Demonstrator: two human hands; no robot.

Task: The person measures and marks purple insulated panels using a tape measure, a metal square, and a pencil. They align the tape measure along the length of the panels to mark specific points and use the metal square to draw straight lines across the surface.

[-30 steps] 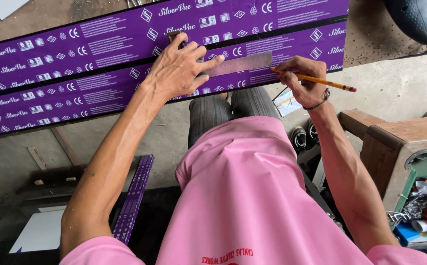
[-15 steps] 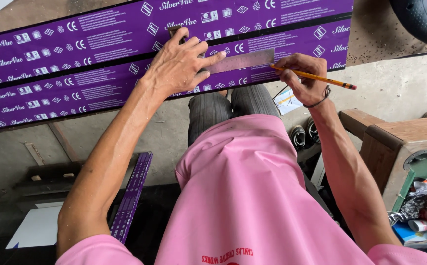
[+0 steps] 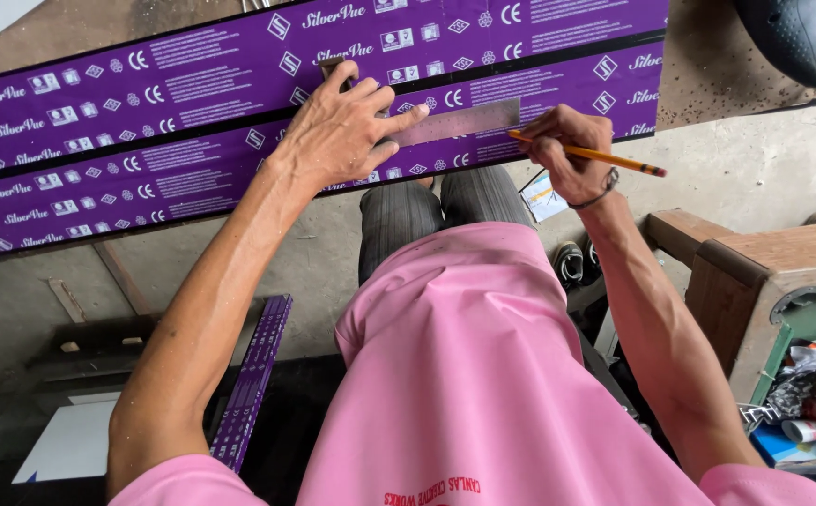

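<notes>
Two hands are working together: the left hand (image 3: 347, 131) is pressing flat, fingers spread, on a short grey metal ruler (image 3: 459, 121), while the right hand (image 3: 567, 150) is pinching a yellow pencil (image 3: 605, 158) at the ruler's right end. The ruler is lying across two long purple film-wrapped strips (image 3: 146, 141). These are spanning a dusty concrete floor (image 3: 755, 159), beside a wooden worktop (image 3: 755, 258).

We see 2 long purple wrapped strips (image 3: 192, 122) lying side by side across the top, covered in white print and small white emblems, a dark seam between them; a shorter purple wrapped strip (image 3: 251, 384) stands lower left, running down toward the shirt; small colourful packets (image 3: 806, 403) sit crowded at the lower right edge, too small to tell apart.
</notes>
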